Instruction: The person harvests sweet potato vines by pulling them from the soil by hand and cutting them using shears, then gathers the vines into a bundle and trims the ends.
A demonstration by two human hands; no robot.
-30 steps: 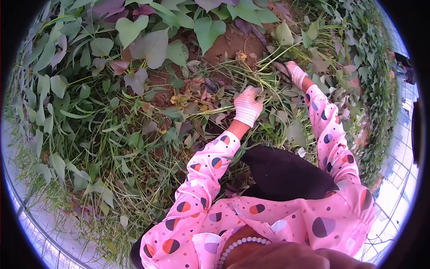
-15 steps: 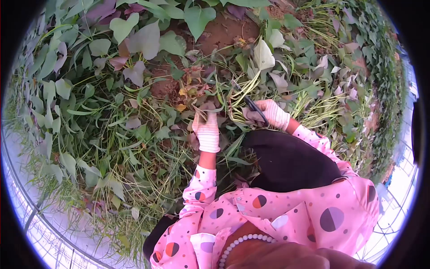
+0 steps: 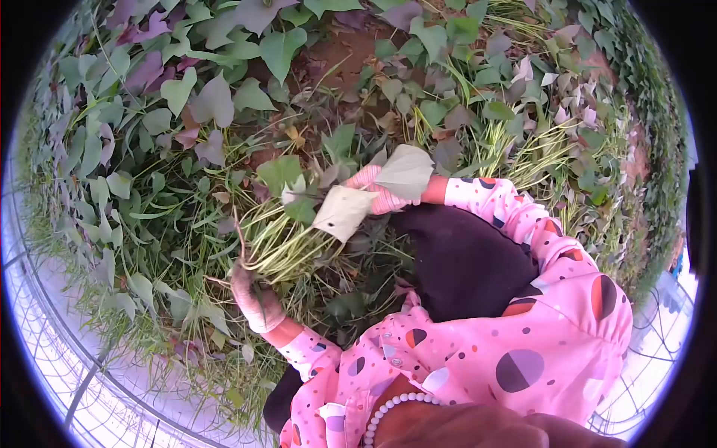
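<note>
- Down low at the left, the left hand, in a soiled glove, is drawn back close to the body with the elbow bent, fingers curled shut around the stem ends of the vine bundle.
- Further up, the right hand reaches across the dark lap to the bundle's leafy end.
- Pale leaves cover its fingers, so I cannot tell their grip.
- Crosswise, the bundle lies between both hands, above the weedy ground.
</note>
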